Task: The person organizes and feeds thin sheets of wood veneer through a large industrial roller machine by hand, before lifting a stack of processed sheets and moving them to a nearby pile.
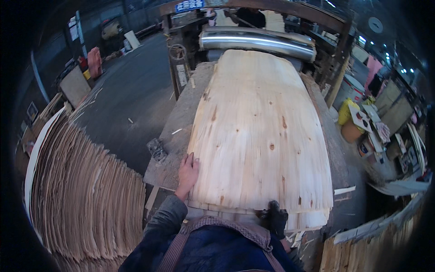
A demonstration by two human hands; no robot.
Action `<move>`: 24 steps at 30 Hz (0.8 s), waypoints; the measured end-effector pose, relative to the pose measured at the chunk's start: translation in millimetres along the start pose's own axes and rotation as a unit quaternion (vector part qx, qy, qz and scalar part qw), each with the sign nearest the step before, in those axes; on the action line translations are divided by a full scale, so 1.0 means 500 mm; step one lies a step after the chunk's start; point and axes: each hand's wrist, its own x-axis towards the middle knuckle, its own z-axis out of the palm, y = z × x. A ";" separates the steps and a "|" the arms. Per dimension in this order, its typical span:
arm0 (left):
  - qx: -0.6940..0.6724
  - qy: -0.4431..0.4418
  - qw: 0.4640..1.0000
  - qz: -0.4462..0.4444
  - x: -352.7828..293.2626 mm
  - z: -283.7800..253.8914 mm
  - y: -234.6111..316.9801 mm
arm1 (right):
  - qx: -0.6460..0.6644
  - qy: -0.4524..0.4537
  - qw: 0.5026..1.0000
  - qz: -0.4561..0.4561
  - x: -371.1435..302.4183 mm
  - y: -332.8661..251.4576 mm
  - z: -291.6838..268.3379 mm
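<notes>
A long, pale wood veneer sheet [258,131] with brown knots lies on the worktable before me. It reaches away to a shiny metal roller [258,41], and more sheet edges show beneath its near end. My left hand [189,173], bare, rests with extended fingers against the veneer's left edge. At the near edge is my right hand [275,216] in a dark glove, touching the sheet. Its fingers blend into the dark glove, so their grip is unclear.
A tall stack of veneer sheets [90,195] stands at left. A dark block [157,149] lies on the table's left side. More sheets [371,245] are at lower right. Beyond the roller, a person [251,18] in dark clothing is partly visible. Buckets and boards clutter the right.
</notes>
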 end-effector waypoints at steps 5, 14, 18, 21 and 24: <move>-0.020 0.003 1.000 -0.011 -0.004 0.000 -0.003 | 0.035 -0.047 0.998 0.029 0.001 -0.002 -0.005; -0.029 -0.010 0.999 -0.019 0.002 0.005 -0.010 | 0.075 -0.045 0.995 0.043 -0.008 0.013 0.017; -0.022 -0.020 0.999 -0.024 0.002 0.002 -0.003 | 0.113 -0.041 0.992 0.049 0.000 -0.001 -0.002; -0.018 -0.021 0.999 -0.024 0.001 0.000 -0.002 | 0.023 -0.030 0.999 0.008 0.002 0.003 -0.003; -0.019 -0.022 0.999 -0.025 0.001 -0.001 0.000 | 0.004 -0.037 0.999 0.009 0.003 0.003 -0.005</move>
